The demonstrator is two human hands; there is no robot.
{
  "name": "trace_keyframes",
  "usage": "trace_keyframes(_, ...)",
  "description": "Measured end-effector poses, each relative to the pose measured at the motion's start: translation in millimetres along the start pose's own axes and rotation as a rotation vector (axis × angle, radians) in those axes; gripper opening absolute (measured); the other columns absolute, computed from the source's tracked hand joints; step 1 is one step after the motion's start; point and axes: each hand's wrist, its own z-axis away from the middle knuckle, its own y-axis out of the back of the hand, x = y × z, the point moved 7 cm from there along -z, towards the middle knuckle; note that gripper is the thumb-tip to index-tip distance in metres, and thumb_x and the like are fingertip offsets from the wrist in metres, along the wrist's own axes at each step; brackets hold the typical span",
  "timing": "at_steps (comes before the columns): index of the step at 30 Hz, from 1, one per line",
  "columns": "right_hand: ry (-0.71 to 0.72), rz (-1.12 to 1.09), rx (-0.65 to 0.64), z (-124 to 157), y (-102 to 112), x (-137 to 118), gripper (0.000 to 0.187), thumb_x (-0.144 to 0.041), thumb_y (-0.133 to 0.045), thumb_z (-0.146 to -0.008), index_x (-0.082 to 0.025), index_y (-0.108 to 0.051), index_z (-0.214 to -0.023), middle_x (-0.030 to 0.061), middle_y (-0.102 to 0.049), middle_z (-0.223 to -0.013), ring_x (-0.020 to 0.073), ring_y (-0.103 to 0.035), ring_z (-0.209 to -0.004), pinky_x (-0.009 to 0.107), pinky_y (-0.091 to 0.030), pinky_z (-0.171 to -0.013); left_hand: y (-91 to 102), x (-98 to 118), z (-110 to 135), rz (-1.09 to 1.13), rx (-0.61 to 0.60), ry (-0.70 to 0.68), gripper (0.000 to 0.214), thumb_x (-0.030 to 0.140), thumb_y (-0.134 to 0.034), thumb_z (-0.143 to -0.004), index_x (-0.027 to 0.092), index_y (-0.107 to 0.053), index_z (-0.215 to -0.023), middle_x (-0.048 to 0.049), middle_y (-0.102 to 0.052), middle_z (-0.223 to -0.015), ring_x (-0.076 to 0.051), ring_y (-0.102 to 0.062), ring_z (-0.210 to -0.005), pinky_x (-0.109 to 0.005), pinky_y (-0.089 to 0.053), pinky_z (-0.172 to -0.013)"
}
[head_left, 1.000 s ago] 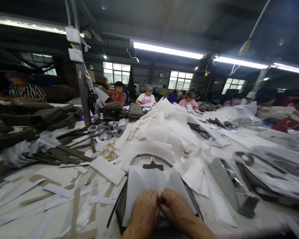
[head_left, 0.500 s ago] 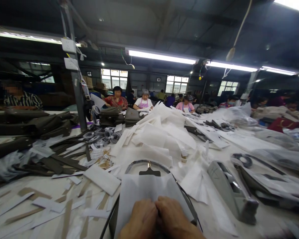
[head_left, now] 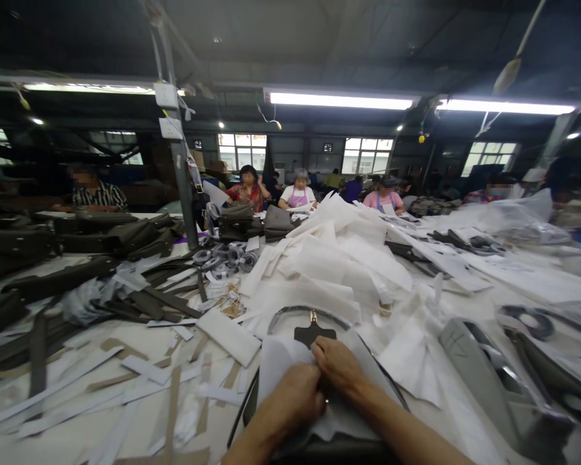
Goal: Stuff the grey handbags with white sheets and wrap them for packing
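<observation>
A dark handbag [head_left: 314, 334] with a curved handle [head_left: 290, 313] lies flat in front of me at the table's near edge. White wrapping paper [head_left: 278, 358] covers its front. My left hand [head_left: 293, 399] is closed, pressing and pinching the paper over the bag's middle. My right hand [head_left: 337, 365] touches it from the right, fingers curled on the paper's upper edge just below the bag's dark tab. What lies under the paper is hidden.
A big heap of white paper sheets [head_left: 339, 258] rises behind the bag. Dark straps and cut strips [head_left: 140, 303] litter the left; stacked dark bags [head_left: 126, 236] stand beyond. A grey tape dispenser [head_left: 489, 374] lies right. A post [head_left: 177, 161] stands back left. Several seated people work beyond.
Both hands have moved up the bag, away from me, toward the handle tab. The paper's left edge has curled up. The camera has swung somewhat left.
</observation>
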Motion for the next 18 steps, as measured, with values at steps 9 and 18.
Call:
trace_keyframes(9, 0.129, 0.078, 0.09, 19.9, -19.6, 15.3, 0.028, -0.021, -0.046, -0.099, -0.02, -0.068, -0.082, 0.005, -0.07, -0.089, 0.0203, -0.06, -0.092, 0.029, -0.038, -0.087, 1.6, -11.8, 3.5, -0.302, 0.337, 0.039, 0.023, 0.01, -0.045, -0.094, 0.02, -0.066, -0.1, -0.0045, -0.068, -0.101, -0.024, -0.06, -0.102, -0.046, -0.04, -0.102)
trace_keyframes(18, 0.052, 0.123, 0.07, 9.2, -21.9, 23.3, 0.037, -0.036, -0.04, -0.103, -0.02, -0.068, -0.086, 0.0059, -0.074, -0.088, 0.0237, -0.067, -0.087, 0.032, -0.036, -0.073, 6.3, -22.7, -7.7, -0.342, 0.351, 0.122, 0.023, 0.027, -0.047, -0.098, 0.018, -0.066, -0.088, -0.0068, -0.066, -0.088, -0.026, -0.061, -0.088, -0.045, -0.045, -0.083)
